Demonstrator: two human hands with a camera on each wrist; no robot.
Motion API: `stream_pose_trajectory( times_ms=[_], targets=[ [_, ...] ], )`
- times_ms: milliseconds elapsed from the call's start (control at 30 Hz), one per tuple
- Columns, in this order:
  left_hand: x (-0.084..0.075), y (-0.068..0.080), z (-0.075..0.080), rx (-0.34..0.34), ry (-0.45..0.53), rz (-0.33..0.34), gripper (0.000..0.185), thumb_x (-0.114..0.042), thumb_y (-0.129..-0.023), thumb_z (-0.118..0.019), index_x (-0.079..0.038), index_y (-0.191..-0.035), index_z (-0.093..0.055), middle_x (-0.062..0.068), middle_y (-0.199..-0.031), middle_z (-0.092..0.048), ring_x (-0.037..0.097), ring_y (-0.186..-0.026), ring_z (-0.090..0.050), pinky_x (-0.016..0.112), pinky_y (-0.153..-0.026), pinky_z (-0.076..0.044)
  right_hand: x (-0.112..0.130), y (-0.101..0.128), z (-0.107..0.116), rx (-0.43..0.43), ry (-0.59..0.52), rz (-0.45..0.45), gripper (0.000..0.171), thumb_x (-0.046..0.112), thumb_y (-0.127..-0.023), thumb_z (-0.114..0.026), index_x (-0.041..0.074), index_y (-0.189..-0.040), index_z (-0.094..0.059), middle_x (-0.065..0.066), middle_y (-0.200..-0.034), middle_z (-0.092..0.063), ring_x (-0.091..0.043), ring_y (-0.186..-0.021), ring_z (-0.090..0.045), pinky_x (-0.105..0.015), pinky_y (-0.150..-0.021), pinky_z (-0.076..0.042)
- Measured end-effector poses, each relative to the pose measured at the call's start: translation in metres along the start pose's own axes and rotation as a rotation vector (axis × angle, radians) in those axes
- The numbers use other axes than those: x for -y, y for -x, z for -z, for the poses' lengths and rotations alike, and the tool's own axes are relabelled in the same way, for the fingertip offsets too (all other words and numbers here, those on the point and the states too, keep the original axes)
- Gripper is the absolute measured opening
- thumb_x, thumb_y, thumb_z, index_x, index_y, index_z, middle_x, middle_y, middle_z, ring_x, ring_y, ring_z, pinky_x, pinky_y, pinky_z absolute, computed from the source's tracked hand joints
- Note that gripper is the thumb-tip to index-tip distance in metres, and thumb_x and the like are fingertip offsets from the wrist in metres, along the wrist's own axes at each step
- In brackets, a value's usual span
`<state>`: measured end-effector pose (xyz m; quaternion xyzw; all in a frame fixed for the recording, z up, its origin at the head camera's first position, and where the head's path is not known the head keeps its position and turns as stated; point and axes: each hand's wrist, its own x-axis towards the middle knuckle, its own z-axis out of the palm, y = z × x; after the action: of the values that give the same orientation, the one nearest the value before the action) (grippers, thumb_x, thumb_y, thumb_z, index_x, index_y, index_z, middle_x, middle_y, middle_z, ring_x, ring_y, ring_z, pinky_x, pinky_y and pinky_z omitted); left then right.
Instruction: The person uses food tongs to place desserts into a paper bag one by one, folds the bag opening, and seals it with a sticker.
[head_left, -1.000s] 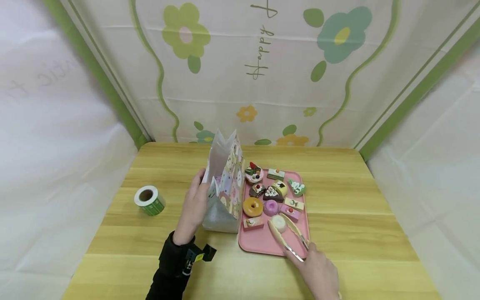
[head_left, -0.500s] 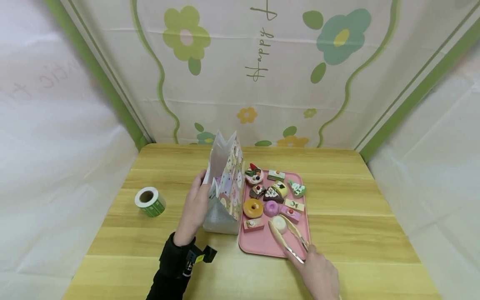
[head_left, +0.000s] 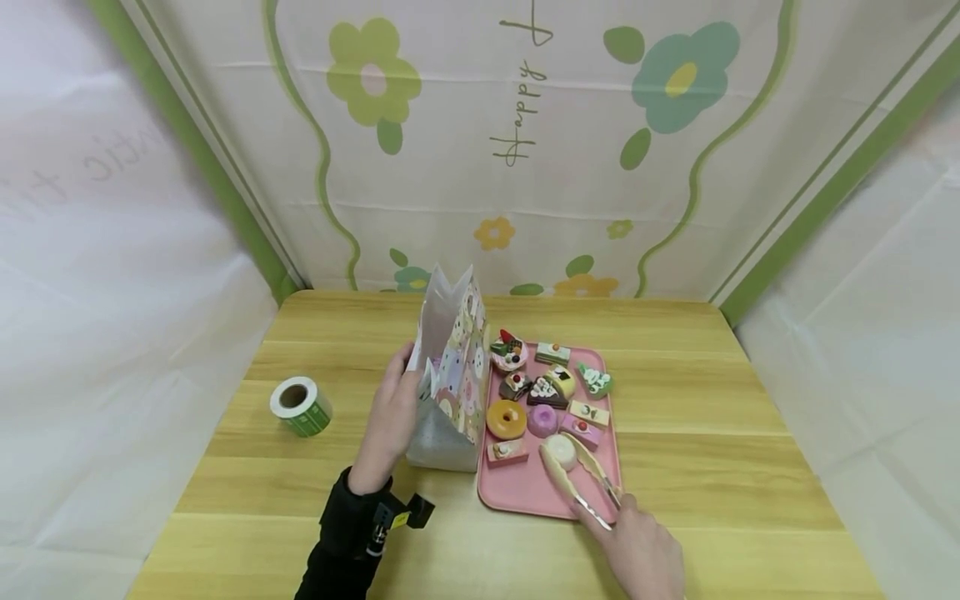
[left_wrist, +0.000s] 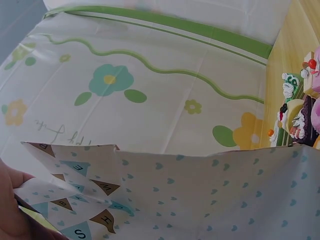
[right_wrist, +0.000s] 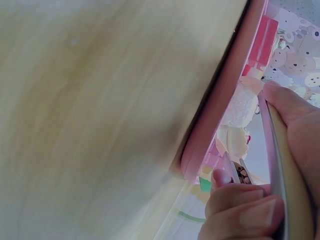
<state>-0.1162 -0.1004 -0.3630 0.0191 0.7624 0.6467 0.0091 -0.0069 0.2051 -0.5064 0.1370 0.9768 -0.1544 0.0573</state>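
Observation:
My left hand (head_left: 392,412) grips the side edge of an upright, open-topped paper bag (head_left: 468,375). The left wrist view shows the fingers at that bag's printed panel (left_wrist: 170,190). My right hand (head_left: 641,546) holds tongs (head_left: 557,476) with pale tips and metal handles. Their tips stand on either side of a round white toy cake (head_left: 561,452) on the pink tray (head_left: 517,493). In the right wrist view, my thumb and fingers (right_wrist: 245,215) wrap the tongs' handles. The inside of the bag is mostly hidden.
Several toy sweets share the tray, among them an orange doughnut (head_left: 506,419), a purple ring cake (head_left: 543,420) and a pink slice (head_left: 507,452). The bag stands against the tray's left side. A roll of green labels (head_left: 302,408) is at the table's left.
The tongs and the white cake between their tips have shifted very slightly to the right. My left hand and the bag stay in place.

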Motion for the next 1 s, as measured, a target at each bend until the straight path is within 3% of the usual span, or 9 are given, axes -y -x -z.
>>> stream_pose_trajectory(
  times_ms=[233, 467, 800, 1000],
  targets=[
    [0.000, -0.001, 0.000, -0.007, -0.003, 0.005, 0.048, -0.028, -0.095, -0.033, -0.015, -0.141, -0.024, 0.004, -0.135, -0.034, 0.018, -0.118, -0.036, 0.043, -0.096, -0.028, 0.002, 0.000, 0.003, 0.011, -0.018, -0.014, 0.080, 0.081, -0.066, -0.037, 0.004, -0.080, -0.050, -0.006, -0.054, -0.043, -0.022, -0.043, -0.043, -0.037, -0.036, -0.029],
    [-0.001, 0.001, 0.001, 0.007, -0.019, -0.013, 0.048, -0.027, -0.097, -0.031, -0.011, -0.141, -0.022, 0.006, -0.136, -0.032, 0.019, -0.121, -0.033, 0.044, -0.098, -0.026, 0.006, 0.000, 0.007, 0.038, -0.031, -0.036, 0.085, 0.083, -0.065, -0.035, 0.002, -0.087, -0.052, -0.005, -0.054, -0.042, -0.021, -0.044, -0.041, -0.035, -0.036, -0.028],
    [-0.030, 0.012, 0.000, 0.014, -0.011, 0.020, 0.045, -0.017, -0.098, -0.029, -0.007, -0.140, -0.021, 0.012, -0.137, -0.030, 0.023, -0.121, -0.032, 0.044, -0.098, -0.024, 0.009, 0.000, 0.013, 0.046, -0.046, -0.055, 0.088, 0.083, -0.065, -0.035, 0.002, -0.094, -0.052, -0.005, -0.054, -0.041, -0.020, -0.044, -0.040, -0.033, -0.036, -0.027],
    [-0.010, 0.005, 0.001, 0.008, -0.014, -0.002, 0.046, -0.023, -0.097, -0.031, -0.012, -0.141, -0.023, 0.007, -0.136, -0.032, 0.020, -0.120, -0.034, 0.044, -0.098, -0.026, 0.011, -0.001, 0.019, 0.031, -0.054, -0.044, 0.085, 0.083, -0.065, -0.036, 0.003, -0.090, -0.052, -0.006, -0.054, -0.042, -0.021, -0.044, -0.041, -0.034, -0.036, -0.027]
  ],
)
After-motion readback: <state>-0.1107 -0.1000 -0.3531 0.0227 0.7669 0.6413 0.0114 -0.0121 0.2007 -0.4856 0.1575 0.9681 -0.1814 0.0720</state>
